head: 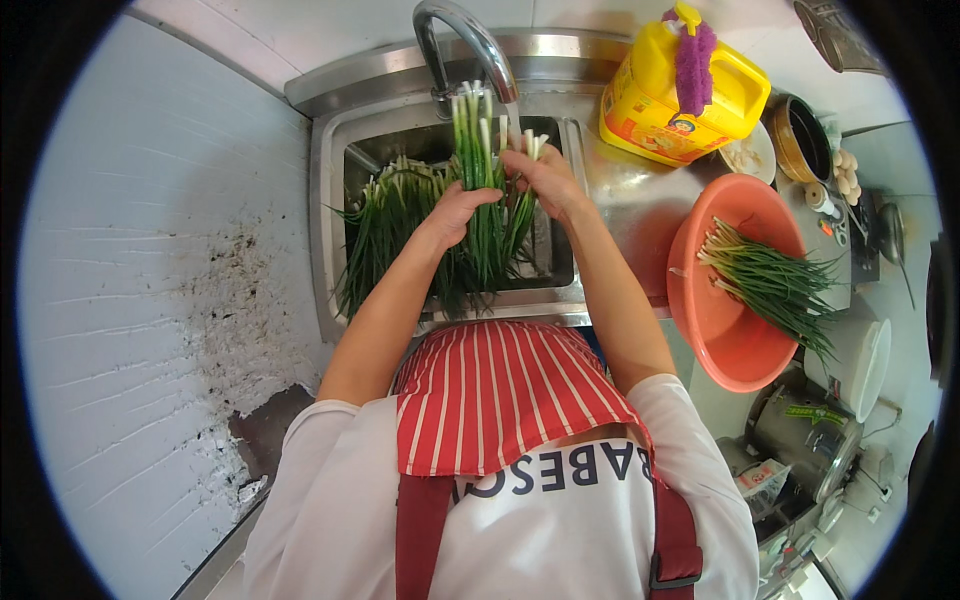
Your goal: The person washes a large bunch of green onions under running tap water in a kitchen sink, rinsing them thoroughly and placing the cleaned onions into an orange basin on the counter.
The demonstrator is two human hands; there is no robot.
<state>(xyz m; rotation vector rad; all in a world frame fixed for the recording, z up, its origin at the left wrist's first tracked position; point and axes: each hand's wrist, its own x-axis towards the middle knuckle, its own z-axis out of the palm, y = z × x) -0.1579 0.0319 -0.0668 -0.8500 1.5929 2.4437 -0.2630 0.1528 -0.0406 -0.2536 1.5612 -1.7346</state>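
My left hand (455, 213) is closed around a bunch of spring onions (472, 154), their white ends pointing up toward the faucet. Beside it, my right hand (553, 180) grips more spring onions (521, 214), with white tips showing past the fingers. Water runs from the curved chrome faucet (469, 22) down by the right hand. Both hands are over the stainless steel sink (562, 277). A large heap of spring onions (386, 225) fills the left part of the basin, the green leaves hanging over the front rim.
A coral plastic basin (739, 330) holding another bunch of spring onions (780, 281) stands at right. Behind it are a yellow jug (660, 82) with a purple cloth (695, 67), a plate (750, 154), a pot (802, 139) and eggs (846, 176). A peeling wall panel (150, 225) borders the left.
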